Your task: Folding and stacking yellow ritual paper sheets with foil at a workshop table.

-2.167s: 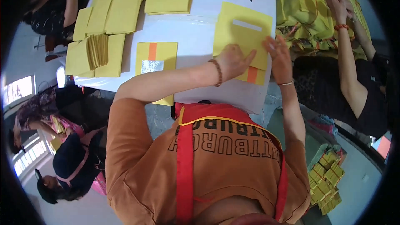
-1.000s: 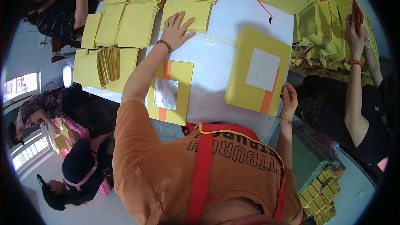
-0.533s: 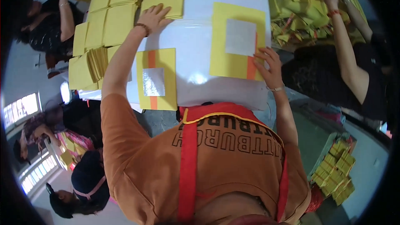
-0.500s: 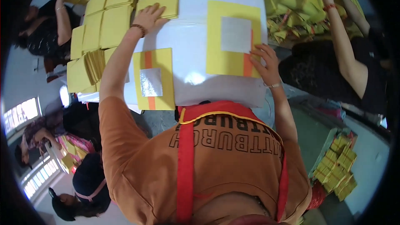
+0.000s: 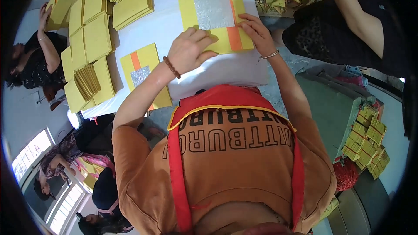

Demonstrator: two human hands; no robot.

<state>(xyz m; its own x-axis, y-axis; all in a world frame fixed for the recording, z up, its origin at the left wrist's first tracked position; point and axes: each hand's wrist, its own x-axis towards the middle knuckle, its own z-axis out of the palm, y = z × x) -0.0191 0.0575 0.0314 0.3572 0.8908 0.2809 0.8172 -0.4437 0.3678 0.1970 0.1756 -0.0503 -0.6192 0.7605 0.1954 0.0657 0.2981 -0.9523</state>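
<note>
Remotely, I see the left hand (image 5: 187,51) half-curled over the yellow paper (image 5: 186,6), the right hand (image 5: 257,35) bent-fingered at its right edge; whether either pinches, I can't tell.

Tabletop (image 5: 163,21) lies free between stacks (image 5: 98,37) and large yellow item (image 5: 213,11) — left hand (image 5: 189,51) blocks (near end).

A white-topped desk (image 5: 167,28) spans the upper left and upper centre of the frame. Directly on it, at upper centre, lies a large yellow paper rectangle (image 5: 213,11) with a silver square and orange band; left of centre, a smaller banded yellow rectangle (image 5: 148,58); at upper left, yellow paper stacks (image 5: 98,35), some fanned.
</note>
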